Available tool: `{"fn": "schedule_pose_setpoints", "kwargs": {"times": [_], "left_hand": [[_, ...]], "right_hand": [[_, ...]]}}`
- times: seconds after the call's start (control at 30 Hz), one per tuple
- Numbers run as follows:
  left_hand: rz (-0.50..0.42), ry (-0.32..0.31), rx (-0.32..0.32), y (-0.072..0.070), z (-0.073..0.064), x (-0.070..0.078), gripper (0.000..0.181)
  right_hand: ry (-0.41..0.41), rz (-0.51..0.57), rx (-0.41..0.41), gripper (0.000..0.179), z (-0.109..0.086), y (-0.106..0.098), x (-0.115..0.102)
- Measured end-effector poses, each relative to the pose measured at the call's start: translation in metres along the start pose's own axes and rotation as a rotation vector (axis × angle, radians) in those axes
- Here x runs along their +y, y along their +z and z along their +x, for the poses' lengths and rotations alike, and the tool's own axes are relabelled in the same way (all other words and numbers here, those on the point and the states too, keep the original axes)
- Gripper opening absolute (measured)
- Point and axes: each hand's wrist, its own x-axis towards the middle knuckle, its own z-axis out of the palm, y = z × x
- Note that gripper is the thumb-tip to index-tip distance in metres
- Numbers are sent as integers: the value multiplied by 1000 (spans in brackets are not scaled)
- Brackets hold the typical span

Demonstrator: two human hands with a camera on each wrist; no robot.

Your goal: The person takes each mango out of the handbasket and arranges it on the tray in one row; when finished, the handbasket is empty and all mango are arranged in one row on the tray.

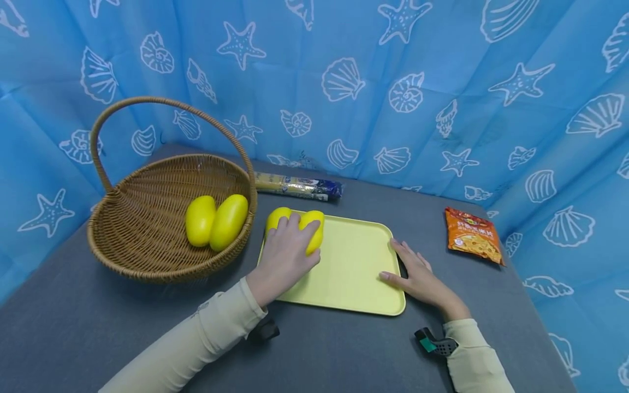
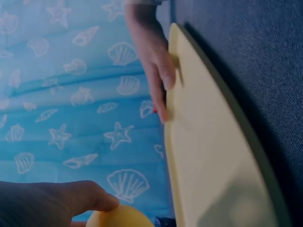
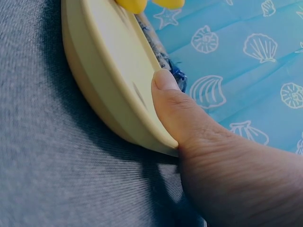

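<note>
My left hand (image 1: pixel 290 245) reaches over the left part of a pale yellow tray (image 1: pixel 354 262) and grips a yellow mango (image 1: pixel 314 229). A second mango (image 1: pixel 279 214) shows on the other side of the same fingers, partly hidden by them. In the left wrist view the thumb presses on a mango (image 2: pixel 120 218). My right hand (image 1: pixel 417 273) rests at the tray's right edge, thumb and forefinger spread apart along the rim. Its thumb (image 3: pixel 177 109) lies over the rim in the right wrist view. Two more mangoes (image 1: pixel 228 222) lie in a wicker basket (image 1: pixel 147 218) on the left.
The basket's tall arched handle (image 1: pixel 167 101) rises beside the tray's left side. Behind the tray lies a long packet (image 1: pixel 297 186) with a dark blue end. An orange snack bag (image 1: pixel 473 236) lies to the right. A blue seashell curtain (image 1: pixel 344 109) hangs behind the grey table (image 1: pixel 334 355).
</note>
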Motion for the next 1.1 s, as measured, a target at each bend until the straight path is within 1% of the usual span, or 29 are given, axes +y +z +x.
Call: {"fn": "schedule_pose_setpoints", "kwargs": {"times": [0.17, 0.3, 0.53, 0.83, 0.97, 1.1], "left_hand": [[-17, -29, -38, 10, 7, 1, 51], [-8, -36, -49, 16, 10, 2, 51], [51, -30, -76, 27, 13, 1, 51], [110, -38, -100, 36, 17, 2, 53], [134, -45, -95, 40, 19, 0, 53], [142, -35, -75, 43, 20, 0, 53]], "right_hand": [[2, 0, -4, 93, 1, 1, 0], [0, 3, -6, 92, 1, 0, -1], [-2, 6, -4, 91, 0, -1, -3], [-5, 2, 4, 91, -1, 0, -2], [-5, 4, 0, 92, 0, 0, -2], [-5, 6, 1, 92, 0, 0, -1]]}}
